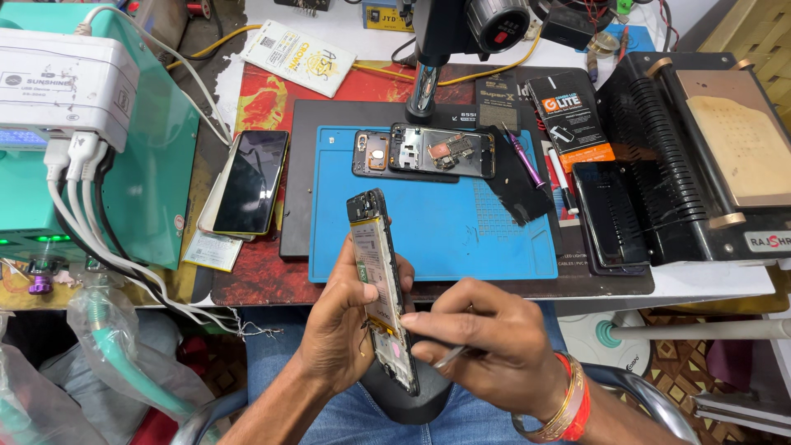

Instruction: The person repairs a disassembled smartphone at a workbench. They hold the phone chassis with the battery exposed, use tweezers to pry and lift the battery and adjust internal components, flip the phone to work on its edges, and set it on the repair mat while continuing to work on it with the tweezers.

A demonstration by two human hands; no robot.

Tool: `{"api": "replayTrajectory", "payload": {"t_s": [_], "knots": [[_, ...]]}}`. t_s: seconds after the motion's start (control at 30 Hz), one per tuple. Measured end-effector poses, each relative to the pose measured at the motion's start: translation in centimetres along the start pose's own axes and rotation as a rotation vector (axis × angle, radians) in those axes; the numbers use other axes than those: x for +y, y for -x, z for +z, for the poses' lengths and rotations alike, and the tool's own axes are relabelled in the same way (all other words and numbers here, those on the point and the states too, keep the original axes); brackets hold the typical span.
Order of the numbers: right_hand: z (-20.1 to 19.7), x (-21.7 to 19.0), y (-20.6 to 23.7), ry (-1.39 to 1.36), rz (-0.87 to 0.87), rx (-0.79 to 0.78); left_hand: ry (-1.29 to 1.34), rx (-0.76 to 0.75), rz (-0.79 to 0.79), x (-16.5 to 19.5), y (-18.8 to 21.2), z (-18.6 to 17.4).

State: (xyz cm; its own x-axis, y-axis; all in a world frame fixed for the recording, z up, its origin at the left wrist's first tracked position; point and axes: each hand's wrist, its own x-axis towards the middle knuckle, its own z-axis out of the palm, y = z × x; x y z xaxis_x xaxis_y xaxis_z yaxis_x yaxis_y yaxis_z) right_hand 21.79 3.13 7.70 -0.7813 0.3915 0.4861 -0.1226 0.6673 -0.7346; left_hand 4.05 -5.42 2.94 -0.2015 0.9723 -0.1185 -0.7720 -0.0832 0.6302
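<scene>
Cluttered workbench (pixel 709 284); patterned floor (pixel 684 371)

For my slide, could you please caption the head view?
Left hand holds an opened black phone upright while right hand works thin metal tweezers at it, before a blue rectangular mat.

Phone repair workshop: dismantled phones (pixel 443 151), blue repair mat (pixel 461 235).

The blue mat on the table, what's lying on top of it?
On the blue mat lie an opened phone frame showing its inner parts and a smaller black piece beside it. What is under those two pieces is covered.
</scene>
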Motion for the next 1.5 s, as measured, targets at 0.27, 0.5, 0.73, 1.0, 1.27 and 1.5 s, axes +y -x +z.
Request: {"api": "replayTrajectory", "payload": {"t_s": [0.27, 0.5, 0.73, 1.0, 1.27, 1.5], "knots": [[0.02, 0.19, 0.26, 0.074, -0.092, -0.041, -0.022, -0.015, 0.009, 0.14, 0.12, 0.17], [0.06, 0.22, 0.25, 0.097, -0.118, -0.044, -0.033, -0.011, 0.005, 0.25, 0.08, 0.42], [0.05, 0.09, 0.12, 0.118, -0.13, -0.047, -0.053, -0.009, 0.012, 0.21, 0.06, 0.35], [-0.09, 0.1, 0.01, 0.119, -0.154, -0.059, -0.056, 0.001, 0.002, 0.24, 0.1, 0.39], [-0.06, 0.12, 0.0, 0.114, -0.164, -0.064, -0.061, 0.007, -0.004, 0.24, 0.08, 0.37], [-0.17, 0.32, -0.09, 0.101, -0.156, -0.012, -0.028, -0.008, 0.027, -0.04, 0.1, -0.03]]}}
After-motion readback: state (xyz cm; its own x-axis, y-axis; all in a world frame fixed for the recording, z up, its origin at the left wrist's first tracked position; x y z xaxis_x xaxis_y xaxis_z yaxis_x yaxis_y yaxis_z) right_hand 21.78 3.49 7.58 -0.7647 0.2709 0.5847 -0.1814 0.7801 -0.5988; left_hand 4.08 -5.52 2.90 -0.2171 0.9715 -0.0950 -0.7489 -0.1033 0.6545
